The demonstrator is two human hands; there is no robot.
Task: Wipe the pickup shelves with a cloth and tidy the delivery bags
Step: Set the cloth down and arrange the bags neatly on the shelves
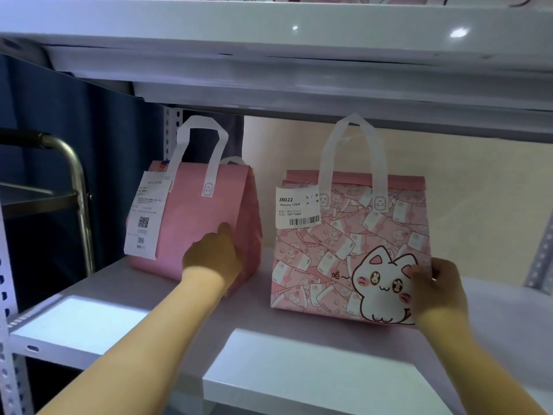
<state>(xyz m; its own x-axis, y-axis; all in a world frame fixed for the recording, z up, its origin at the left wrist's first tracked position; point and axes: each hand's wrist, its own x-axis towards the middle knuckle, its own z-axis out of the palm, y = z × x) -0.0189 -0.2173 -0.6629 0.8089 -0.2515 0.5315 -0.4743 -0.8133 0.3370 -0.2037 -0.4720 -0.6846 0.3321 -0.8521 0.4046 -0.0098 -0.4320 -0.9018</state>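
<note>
On shelf (89, 319): left hand (214, 254) seemingly grips plain pink bag (185, 217); right hand (437, 289) pinches cat-print bag (338, 250).

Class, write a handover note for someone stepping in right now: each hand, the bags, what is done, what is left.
Left hand holds the plain pink bag at its lower right corner.
Right hand grips the cat-print bag at its lower right edge.
Both bags stand upright, apart, on the white shelf.
No cloth in view; wiping cannot be judged.
Left: finish lining up the bags, wipe if needed.
</note>
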